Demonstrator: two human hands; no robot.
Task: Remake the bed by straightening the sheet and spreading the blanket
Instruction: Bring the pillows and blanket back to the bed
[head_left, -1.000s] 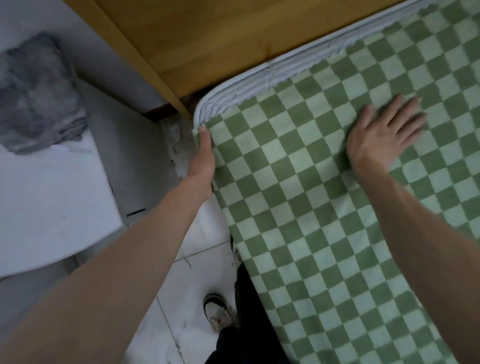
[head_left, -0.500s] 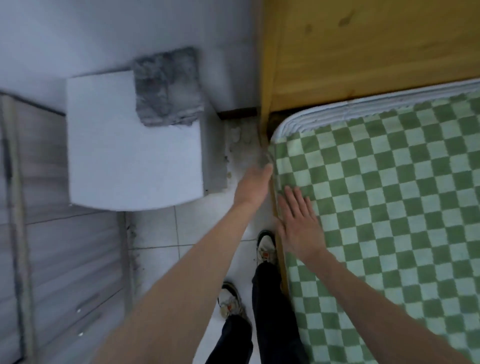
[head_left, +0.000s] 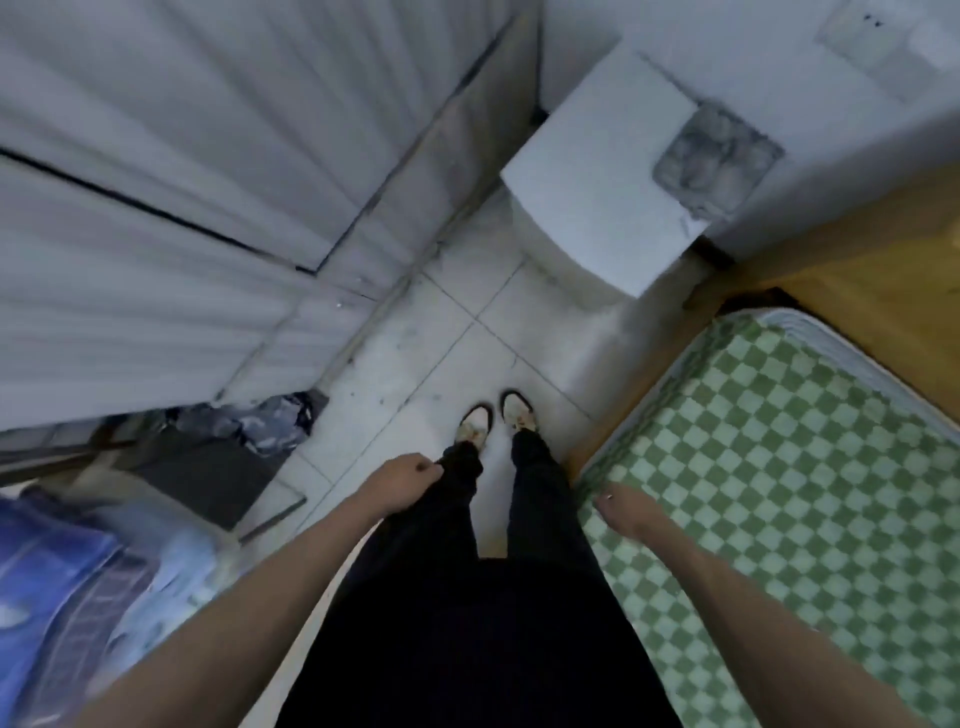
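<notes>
Sheet (head_left: 779, 467) is lying checked and flat on the bed at right; left hand (head_left: 402, 480) is being held loosely curled and empty, right hand (head_left: 623, 512) hanging empty above its edge. Brushed, it risks being rumpled.

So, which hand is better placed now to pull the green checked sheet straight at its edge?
Right. The right hand hangs over the near edge of the checked sheet, though contact is unclear. The left hand is curled beside the trouser leg, away from the bed.
</notes>
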